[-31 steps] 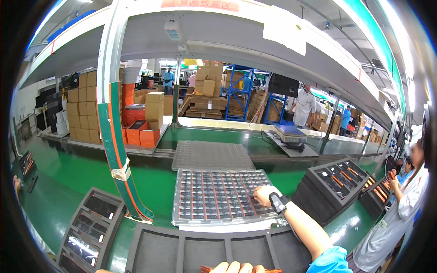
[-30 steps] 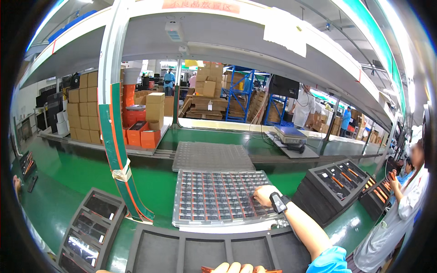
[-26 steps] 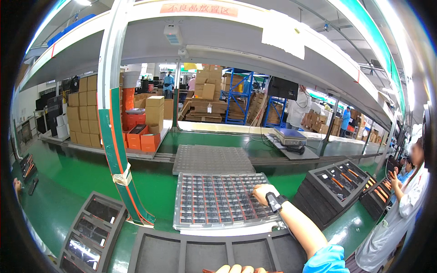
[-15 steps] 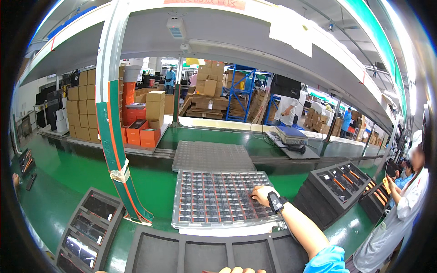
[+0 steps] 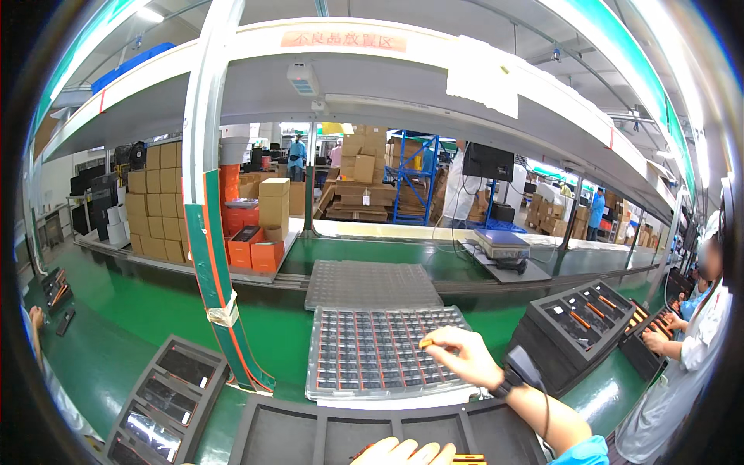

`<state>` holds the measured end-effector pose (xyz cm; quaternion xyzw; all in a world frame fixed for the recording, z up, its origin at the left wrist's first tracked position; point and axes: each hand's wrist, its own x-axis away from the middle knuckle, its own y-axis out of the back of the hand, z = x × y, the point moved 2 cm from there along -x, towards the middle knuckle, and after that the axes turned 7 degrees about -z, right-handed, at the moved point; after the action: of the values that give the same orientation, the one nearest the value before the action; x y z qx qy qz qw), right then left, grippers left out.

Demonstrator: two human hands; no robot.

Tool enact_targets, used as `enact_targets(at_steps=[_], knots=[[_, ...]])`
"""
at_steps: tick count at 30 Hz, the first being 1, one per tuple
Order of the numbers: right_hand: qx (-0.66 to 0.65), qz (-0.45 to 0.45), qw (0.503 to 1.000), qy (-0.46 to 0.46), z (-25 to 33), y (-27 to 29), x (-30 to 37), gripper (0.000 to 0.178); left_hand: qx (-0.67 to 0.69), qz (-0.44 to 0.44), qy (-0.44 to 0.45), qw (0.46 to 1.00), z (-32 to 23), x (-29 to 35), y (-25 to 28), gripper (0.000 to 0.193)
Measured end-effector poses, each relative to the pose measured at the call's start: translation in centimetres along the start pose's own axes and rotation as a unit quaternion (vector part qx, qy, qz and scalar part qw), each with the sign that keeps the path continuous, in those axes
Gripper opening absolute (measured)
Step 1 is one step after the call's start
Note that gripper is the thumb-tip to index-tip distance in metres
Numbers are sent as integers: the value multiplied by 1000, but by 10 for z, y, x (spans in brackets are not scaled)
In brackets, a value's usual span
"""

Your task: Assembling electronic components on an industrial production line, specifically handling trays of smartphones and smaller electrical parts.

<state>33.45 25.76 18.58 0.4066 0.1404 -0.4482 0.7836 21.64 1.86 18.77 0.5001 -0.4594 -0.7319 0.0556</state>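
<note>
My right hand [image 5: 463, 358], with a dark band on its wrist, is raised over the right part of a clear tray [image 5: 315, 380]. Thumb and forefinger pinch a small yellowish piece [image 5: 426, 343]. The tray has many small cells with dark, shiny pieces [image 5: 350, 347] and orange strips between them. At the bottom edge, my left hand [image 5: 403, 452] has its fingers curled over a dark piece with orange-yellow edges [image 5: 470, 459]; most of it is cut off or covered. Just beyond these fingers lies a black foam tray [image 5: 320, 434] with several wide compartments.
Behind the clear tray lies another translucent tray [image 5: 372, 284]. Foam trays of dark devices stand left [image 5: 186, 353] and, stacked, right [image 5: 542, 341]. A green-and-orange post [image 5: 219, 271] rises left of centre. A scale [image 5: 500, 245] sits farther back. Co-workers [image 5: 674, 387] stand at the right.
My right hand has lifted off the clear tray with a small yellowish piece in its fingers. More of my left hand and an orange-edged piece shows. The whole view has shifted.
</note>
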Motion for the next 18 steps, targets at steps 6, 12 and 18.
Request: enact_targets(at_steps=[6, 12, 18], knots=[[-39, -53, 997, 37, 87, 14, 88, 16, 163, -14, 135, 977, 12, -1, 0, 29], [-3, -3, 993, 116, 109, 26, 107, 27, 106, -42, 169, 979, 8, -10, 5, 42], [-65, -20, 988, 140, 113, 20, 109, 24, 113, -118, 138, 977, 10, -8, -2, 27]])
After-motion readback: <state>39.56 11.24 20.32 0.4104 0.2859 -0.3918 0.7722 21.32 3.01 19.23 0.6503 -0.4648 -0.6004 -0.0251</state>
